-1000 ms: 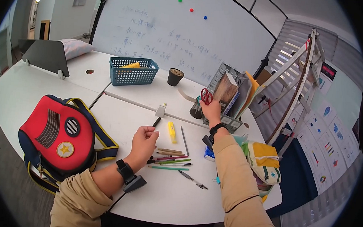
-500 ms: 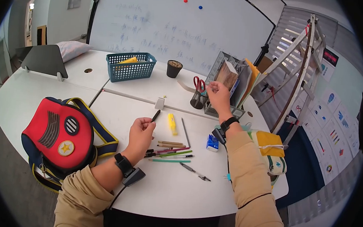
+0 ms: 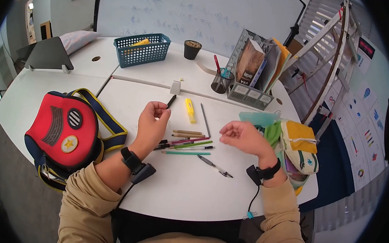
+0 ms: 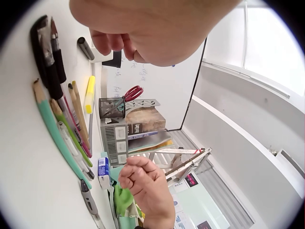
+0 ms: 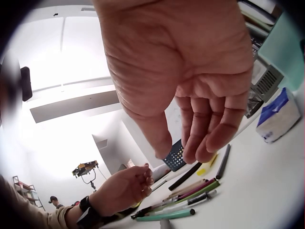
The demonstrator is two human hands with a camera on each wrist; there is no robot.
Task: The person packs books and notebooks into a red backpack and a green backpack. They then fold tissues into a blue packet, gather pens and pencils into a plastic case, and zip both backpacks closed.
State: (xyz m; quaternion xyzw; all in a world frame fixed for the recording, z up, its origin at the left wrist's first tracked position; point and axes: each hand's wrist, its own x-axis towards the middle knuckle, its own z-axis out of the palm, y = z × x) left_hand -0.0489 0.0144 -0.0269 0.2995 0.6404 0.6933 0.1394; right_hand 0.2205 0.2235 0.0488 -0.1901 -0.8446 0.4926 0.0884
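My left hand [image 3: 152, 123] pinches a black marker [image 3: 171, 101] between thumb and fingers, its end pointing up and away from me. To the right, my right hand [image 3: 244, 138] hovers over the table with loosely bent fingers and nothing in them. Between and below the hands lie several pencils and pens, among them a teal pencil [image 3: 186, 153], a green pencil [image 3: 194, 144] and a grey pen [image 3: 214, 165]. A yellow highlighter [image 3: 190, 110] and a dark grey pencil [image 3: 205, 118] lie farther back. Red-handled scissors [image 4: 133, 93] stand in the mesh pen holder [image 3: 222, 84].
A red backpack [image 3: 67, 129] sits at left, a yellow and white bag [image 3: 298, 148] at right. Toward the back are a blue basket [image 3: 140, 56], a small pot [image 3: 191, 51] and a grey file rack [image 3: 249, 97] with books. A blue-and-white pack [image 5: 279, 117] lies near the right hand.
My right hand has let go of the scissors in the pen holder and drawn back toward me, above the table. The left hand keeps its hold on the marker. The head view has tilted down.
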